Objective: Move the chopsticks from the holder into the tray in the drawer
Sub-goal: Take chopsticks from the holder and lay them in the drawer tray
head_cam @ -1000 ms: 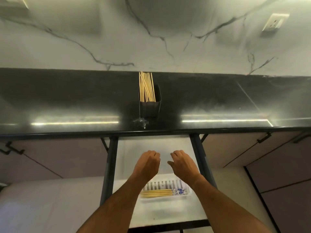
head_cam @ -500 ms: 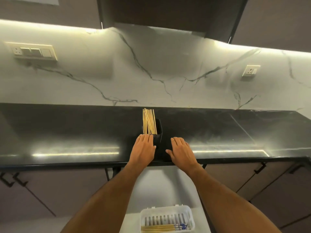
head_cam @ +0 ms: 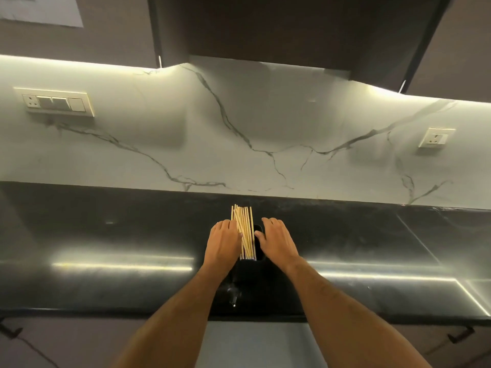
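A bundle of several pale wooden chopsticks (head_cam: 245, 229) stands upright in a black holder (head_cam: 249, 272) on the dark countertop (head_cam: 106, 235). My left hand (head_cam: 223, 244) is at the bundle's left side, its thumb lying across the sticks and its fingers curled behind them. On the right, my right hand (head_cam: 277, 243) grips the holder, thumb at the rim and fingers round its far side. The open drawer (head_cam: 255, 341) shows only as a pale strip below the counter edge. The tray is out of view.
A marble backsplash (head_cam: 265, 128) rises behind the counter, with a switch panel (head_cam: 55, 103) at left and a socket (head_cam: 435, 137) at right. Dark wall cabinets (head_cam: 292, 27) hang overhead. Cabinet fronts with black handles (head_cam: 461, 334) flank the drawer.
Both hands rose from the drawer to the counter and closed in on the holder. The view tilted up, so the tray with its chopsticks dropped out of sight.
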Demonstrator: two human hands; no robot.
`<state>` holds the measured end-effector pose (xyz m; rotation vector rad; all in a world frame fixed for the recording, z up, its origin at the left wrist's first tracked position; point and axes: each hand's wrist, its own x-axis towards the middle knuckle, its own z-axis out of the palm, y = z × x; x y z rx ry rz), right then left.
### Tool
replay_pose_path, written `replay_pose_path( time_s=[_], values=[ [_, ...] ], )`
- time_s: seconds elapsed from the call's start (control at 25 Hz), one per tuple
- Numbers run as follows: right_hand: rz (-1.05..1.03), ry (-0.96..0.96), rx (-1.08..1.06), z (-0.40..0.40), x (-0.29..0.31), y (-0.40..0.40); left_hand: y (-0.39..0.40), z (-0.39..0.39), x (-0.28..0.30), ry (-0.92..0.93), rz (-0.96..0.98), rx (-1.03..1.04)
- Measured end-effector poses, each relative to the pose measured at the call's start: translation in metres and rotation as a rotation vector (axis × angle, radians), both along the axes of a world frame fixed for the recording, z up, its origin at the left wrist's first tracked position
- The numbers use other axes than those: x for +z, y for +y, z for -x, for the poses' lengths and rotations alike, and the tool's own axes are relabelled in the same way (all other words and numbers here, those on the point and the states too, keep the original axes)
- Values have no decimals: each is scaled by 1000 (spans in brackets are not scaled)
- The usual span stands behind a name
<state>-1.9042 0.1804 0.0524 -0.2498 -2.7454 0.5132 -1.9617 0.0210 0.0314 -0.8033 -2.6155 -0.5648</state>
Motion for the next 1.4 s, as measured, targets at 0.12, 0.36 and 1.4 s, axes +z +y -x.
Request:
replay_pose_path(
  time_s=[0.12,0.36,1.4],
  values=[
    [96,-51,-17,44,-14,12,15,31,-14,-36,-2,33],
    [412,-86,-69,97,-35,22,36,66,-33,-244,-207,138],
    [699,146,-138,100,-19,18,52,57,-19,-364,-605,263]
  ],
)
